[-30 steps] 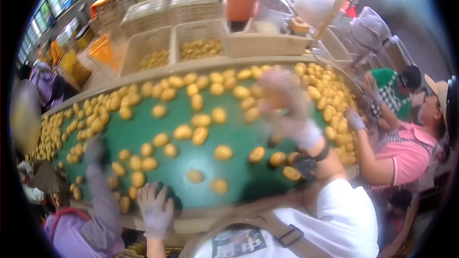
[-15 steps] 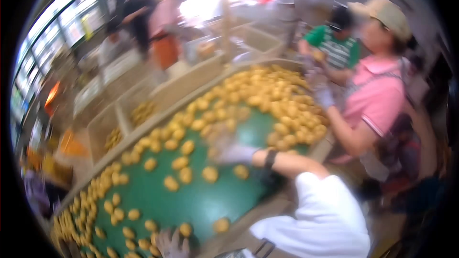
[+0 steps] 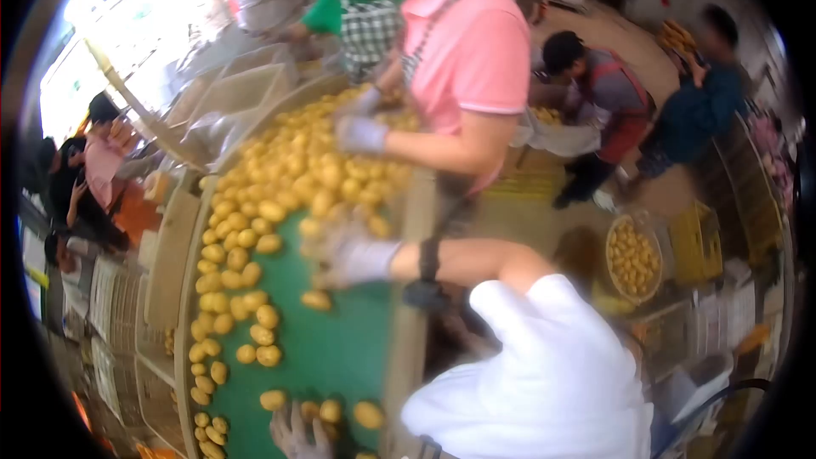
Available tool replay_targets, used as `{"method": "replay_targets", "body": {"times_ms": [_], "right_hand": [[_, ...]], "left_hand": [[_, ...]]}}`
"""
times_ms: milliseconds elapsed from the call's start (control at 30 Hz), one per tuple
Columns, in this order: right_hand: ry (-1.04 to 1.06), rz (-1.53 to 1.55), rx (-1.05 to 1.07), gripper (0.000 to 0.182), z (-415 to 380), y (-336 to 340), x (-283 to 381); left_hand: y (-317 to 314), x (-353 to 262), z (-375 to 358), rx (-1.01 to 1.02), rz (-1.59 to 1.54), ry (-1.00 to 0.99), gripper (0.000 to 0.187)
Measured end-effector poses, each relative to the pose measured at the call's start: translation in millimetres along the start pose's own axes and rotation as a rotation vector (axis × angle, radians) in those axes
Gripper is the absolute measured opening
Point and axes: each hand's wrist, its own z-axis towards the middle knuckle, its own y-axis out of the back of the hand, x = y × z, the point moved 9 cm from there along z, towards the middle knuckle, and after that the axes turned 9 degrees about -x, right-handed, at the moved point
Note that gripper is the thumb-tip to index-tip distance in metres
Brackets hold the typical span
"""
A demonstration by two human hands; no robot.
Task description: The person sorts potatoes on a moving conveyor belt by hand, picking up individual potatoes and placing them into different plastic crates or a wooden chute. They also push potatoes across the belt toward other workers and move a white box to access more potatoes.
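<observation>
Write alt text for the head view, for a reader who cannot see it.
A person's gloved right hand reaches over a green sorting table covered in yellow fruit, its grip blurred. The gloved left hand rests among fruit at the bottom edge. A co-worker in a pink shirt sorts the heap beside them.

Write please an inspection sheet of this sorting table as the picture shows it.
Surface: green table, wooden edge.
Job's things: yellow fruits, heaped at the far end, scattered nearer.
Clutter: nothing seen.
Hands: right hand, gloved, stretched over the fruits, blurred, grip unclear; left hand, gloved, at the near edge, grip unclear.
Cables: nothing seen.
Surroundings: person in pink shirt sorting beside; basket of fruits on the floor.
</observation>
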Motion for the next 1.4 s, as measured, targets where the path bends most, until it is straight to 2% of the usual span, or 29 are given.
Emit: {"method": "replay_targets", "body": {"times_ms": [67, 100, 167, 200, 233, 300, 367, 433, 467, 567, 600, 667, 700, 767, 800, 867, 933, 967, 1033, 1067, 1100, 1133, 1167, 1200, 1233, 1267, 1300, 1367, 1400], "right_hand": [[0.225, 0.267, -0.005, 0.060, -28, -4, 53], [0.224, 0.447, 0.204, 0.054, -31, -15, 62], [0.238, 0.809, 0.629, 0.045, -30, 24, 85], [0.233, 0.973, 0.330, 0.029, -3, 16, 67], [0.118, 0.850, 0.258, 0.026, 32, -7, 40], [0.208, 0.226, -0.226, 0.029, 97, -33, -21], [-0.504, 0.846, -0.001, 0.035, 115, -66, -93], [-0.372, 0.688, -0.229, 0.044, 149, -107, -78], [-0.385, 0.648, -0.233, 0.047, 148, -111, -71], [-0.504, 0.729, -0.103, 0.053, 142, -98, -51], [-0.532, 0.838, -0.076, 0.056, 142, -104, -48], [-0.478, 0.813, -0.012, 0.065, 141, -108, -36], [-0.463, 0.780, 0.016, 0.069, 138, -108, -30], [-0.375, 0.726, 0.088, 0.072, 137, -121, -14], [-0.436, 0.785, 0.153, 0.069, 108, -65, -3], [-0.405, 0.906, 0.119, 0.065, 108, -93, 24], [-0.337, 0.949, 0.275, 0.067, 100, -104, 62], [-0.297, 0.990, 0.352, 0.069, 92, -109, 89], [-0.244, 1.144, 0.356, 0.067, 82, -123, 141], [-0.199, 1.190, 0.476, 0.070, 73, -138, 176], [-0.076, 1.300, 0.493, 0.074, 65, -166, 224], [0.040, 1.262, 0.589, 0.076, 45, -186, 273], [0.128, 1.236, 0.701, 0.076, 20, -174, 312], [0.221, 1.207, 0.810, 0.077, -6, -157, 349], [0.273, 1.180, 0.931, 0.075, -38, -118, 357], [0.317, 1.232, 1.039, 0.071, -69, -115, 386], [0.482, 1.246, 1.074, 0.071, -100, -110, 413], [0.775, 1.289, 1.127, 0.071, -160, -93, 446], [0.844, 1.321, 1.308, 0.071, -183, -77, 444]], "left_hand": [[-74, 19, 0, 0.105, 0.220, -0.288, 0.045], [-94, 39, -7, 0.136, 0.164, -0.180, 0.048], [-111, 46, -6, 0.191, 0.062, 0.053, 0.055], [-104, 48, -7, 0.220, 0.020, 0.125, 0.052], [-88, 54, -11, 0.250, -0.027, 0.204, 0.049], [-52, 54, -28, 0.305, -0.113, 0.383, 0.042], [-31, 50, -35, 0.314, -0.073, 0.481, 0.045], [-21, 45, -38, 0.322, -0.028, 0.563, 0.047], [-33, 56, -51, 0.295, 0.087, 0.464, 0.050], [-39, 10, -13, 0.075, -0.057, 0.152, 0.053], [-48, -6, -1, 0.074, -0.016, 0.046, 0.055], [-55, -54, 36, 0.030, -0.057, -0.136, 0.060], [-71, -50, 39, 0.053, -0.033, -0.234, 0.063], [-87, -53, 51, 0.105, -0.072, -0.280, 0.061], [-91, -56, 54, 0.088, -0.073, -0.313, 0.055], [-95, -53, 59, 0.156, -0.024, -0.341, 0.054], [-82, -66, 62, 0.128, 0.150, -0.428, 0.050], [-87, -56, 55, 0.139, 0.127, -0.361, 0.049], [-98, -26, 33, 0.130, 0.108, -0.179, 0.048], [-92, -22, 26, 0.187, 0.051, -0.138, 0.051], [-103, -2, 3, 0.315, 0.024, 0.022, 0.063], [-96, -1, -7, 0.333, 0.031, 0.125, 0.063], [-87, 1, -20, 0.347, 0.037, 0.243, 0.062], [-80, 6, -35, 0.242, 0.037, 0.293, 0.058], [-65, 2, -39, 0.292, -0.036, 0.445, 0.058], [-60, 10, -59, 0.286, -0.025, 0.548, 0.059], [-60, 23, -84, 0.281, -0.023, 0.648, 0.059], [-58, 62, -167, 0.154, -0.183, 1.015, 0.057], [-46, 78, -223, -0.069, 0.188, 0.934, 0.058]]}}
